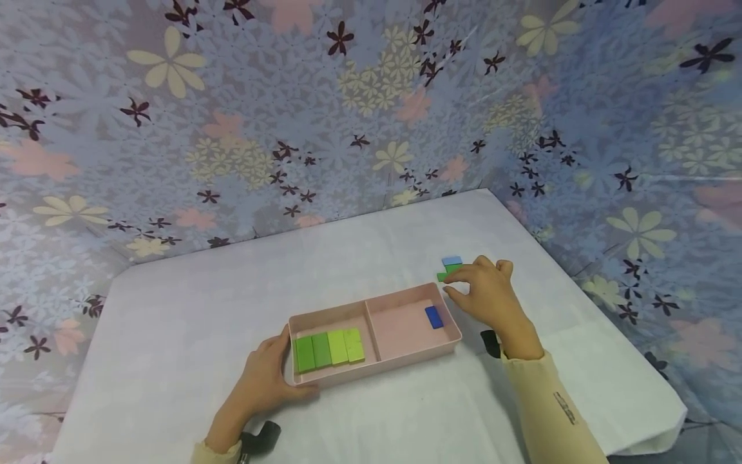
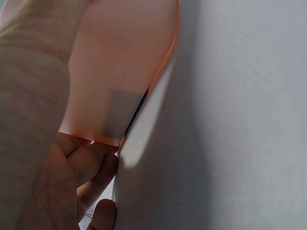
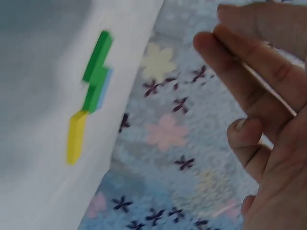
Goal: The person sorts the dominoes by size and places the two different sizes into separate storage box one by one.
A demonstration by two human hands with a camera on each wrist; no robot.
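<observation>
A pink two-compartment tray (image 1: 400,362) lies on the table with several green and lime blocks (image 1: 330,349) side by side in its left compartment. One dark blue block (image 1: 433,317) lies toward the right end of the other compartment. My left hand (image 1: 263,377) grips the tray's left end, thumb along the front wall. Just beyond the right end hovers my right hand (image 1: 487,293), thumb and forefinger apart, holding nothing. Near its fingertips are green blocks (image 3: 97,72) and a light blue block (image 1: 452,261). The right wrist view also shows a yellow block (image 3: 76,136), hidden behind the hand in the head view.
A white cloth (image 1: 191,322) covers the table. Flowered fabric (image 1: 324,129) hangs behind it and along the right side. The table's right edge (image 1: 585,290) runs beyond the right hand.
</observation>
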